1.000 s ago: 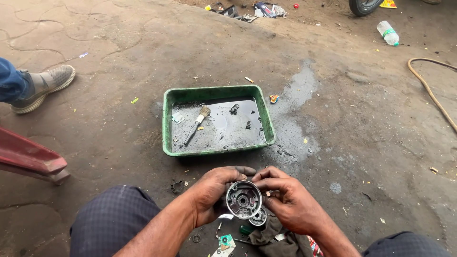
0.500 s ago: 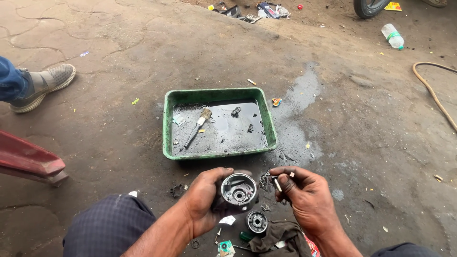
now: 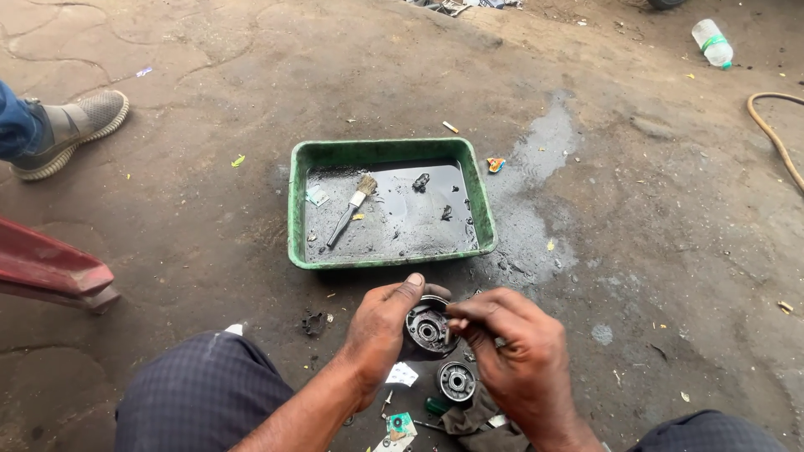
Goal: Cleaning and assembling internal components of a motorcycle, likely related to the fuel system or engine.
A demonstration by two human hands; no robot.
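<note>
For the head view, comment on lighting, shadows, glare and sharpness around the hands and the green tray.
Head view: even, soft daylight with only faint shadows; the dark liquid in the green tray gives a dull sheen, as does the wet patch; left hand, right hand and round metal part are reasonably sharp.

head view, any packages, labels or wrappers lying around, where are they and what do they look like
Plastic bottle: top right on the ground, clear, green label band.
Wrapper: right of the green tray, small, orange and blue.
Packet: bottom centre below the left hand, small, green and white.
</note>
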